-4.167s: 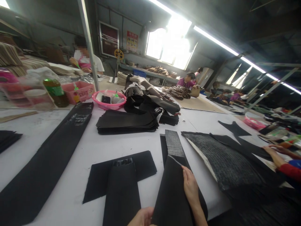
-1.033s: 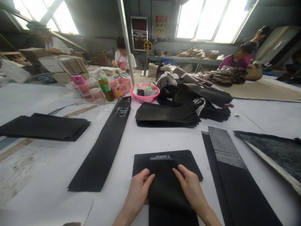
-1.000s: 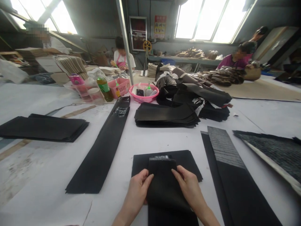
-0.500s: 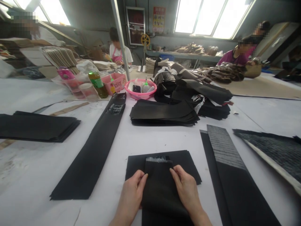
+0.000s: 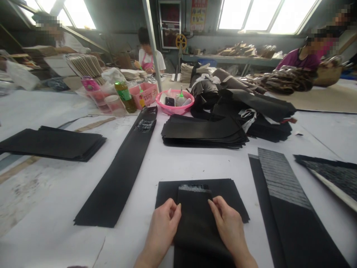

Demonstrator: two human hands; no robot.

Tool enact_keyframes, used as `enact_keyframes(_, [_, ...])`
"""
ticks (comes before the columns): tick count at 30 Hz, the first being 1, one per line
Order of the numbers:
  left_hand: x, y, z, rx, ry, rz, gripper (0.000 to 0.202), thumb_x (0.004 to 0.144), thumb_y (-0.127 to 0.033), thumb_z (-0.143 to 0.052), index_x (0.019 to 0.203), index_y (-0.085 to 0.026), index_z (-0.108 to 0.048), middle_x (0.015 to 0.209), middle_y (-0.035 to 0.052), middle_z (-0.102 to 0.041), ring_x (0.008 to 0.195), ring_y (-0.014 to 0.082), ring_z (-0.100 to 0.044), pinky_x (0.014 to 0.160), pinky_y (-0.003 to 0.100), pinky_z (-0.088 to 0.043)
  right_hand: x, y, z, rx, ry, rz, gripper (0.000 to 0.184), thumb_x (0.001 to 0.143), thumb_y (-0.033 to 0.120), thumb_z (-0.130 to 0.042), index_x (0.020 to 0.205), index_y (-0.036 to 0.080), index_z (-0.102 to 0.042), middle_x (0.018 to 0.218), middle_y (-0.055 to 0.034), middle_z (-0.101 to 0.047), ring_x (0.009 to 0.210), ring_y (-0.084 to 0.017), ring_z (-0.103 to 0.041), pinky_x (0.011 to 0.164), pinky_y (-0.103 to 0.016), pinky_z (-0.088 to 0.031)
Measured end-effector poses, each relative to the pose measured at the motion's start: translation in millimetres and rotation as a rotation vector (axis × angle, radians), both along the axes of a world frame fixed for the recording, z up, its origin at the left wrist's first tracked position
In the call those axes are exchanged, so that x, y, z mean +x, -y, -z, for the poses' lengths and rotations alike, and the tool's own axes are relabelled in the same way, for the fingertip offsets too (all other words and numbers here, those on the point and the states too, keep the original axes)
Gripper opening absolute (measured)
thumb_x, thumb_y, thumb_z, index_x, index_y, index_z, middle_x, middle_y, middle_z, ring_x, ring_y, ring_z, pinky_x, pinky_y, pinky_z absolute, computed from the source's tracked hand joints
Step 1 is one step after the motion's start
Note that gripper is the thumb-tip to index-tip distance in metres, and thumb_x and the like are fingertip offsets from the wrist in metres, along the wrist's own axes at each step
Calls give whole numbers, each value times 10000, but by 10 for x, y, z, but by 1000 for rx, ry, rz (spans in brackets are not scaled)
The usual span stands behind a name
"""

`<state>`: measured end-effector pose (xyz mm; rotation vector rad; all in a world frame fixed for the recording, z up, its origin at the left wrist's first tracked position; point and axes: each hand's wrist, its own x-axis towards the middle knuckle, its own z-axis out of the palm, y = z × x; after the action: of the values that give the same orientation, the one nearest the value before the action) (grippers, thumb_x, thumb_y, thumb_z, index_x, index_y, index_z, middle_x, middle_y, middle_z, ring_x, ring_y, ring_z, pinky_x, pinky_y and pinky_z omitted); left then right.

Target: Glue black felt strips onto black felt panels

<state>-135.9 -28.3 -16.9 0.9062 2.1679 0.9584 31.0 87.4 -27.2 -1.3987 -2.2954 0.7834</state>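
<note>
Pressing my left hand (image 5: 163, 227) and right hand (image 5: 230, 229) open-palmed on the black strip (image 5: 196, 219); still squared over the crosswise sheet (image 5: 228, 193), unmoved.

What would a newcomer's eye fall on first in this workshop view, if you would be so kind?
First, the left hand and right hand at the bottom centre, pressing the edges of a narrow black strip laid over a wider black sheet. Next, the long black strip running up the white table, and the bright pink bowl at its far end.
</note>
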Motion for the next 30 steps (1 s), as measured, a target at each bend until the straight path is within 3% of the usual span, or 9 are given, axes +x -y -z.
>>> enact_keyframes(10, [-30, -26, 26, -79, -64, 24, 349, 891, -416, -420, 614, -205, -407, 511, -52, -454, 490, 102, -428, 490, 221, -262, -34, -45, -16, 19, 47, -9, 367, 936, 536, -367, 750, 251, -503, 589, 45, -583, 539, -157, -578, 526, -239, -307])
enact_keyframes(18, [-34, -56, -34, -132, -130, 46, 340, 904, -383, -409, 615, -204, -407, 529, -40, -478, 508, 110, -439, 512, 238, -249, -51, -65, -28, 54, 55, -33, 374, 939, 518, -366, 722, 240, -489, 568, 36, -573, 511, -152, -567, 507, -241, -293])
enact_keyframes(30, [-38, -112, -103, -238, -238, 93, 326, 931, -323, -365, 627, -204, -373, 558, -28, -487, 507, 111, -405, 518, 244, -214, -83, -85, -69, -13, 91, 0, 335, 911, 493, -413, 704, 238, -477, 535, 49, -518, 501, -143, -525, 502, -231, -271])
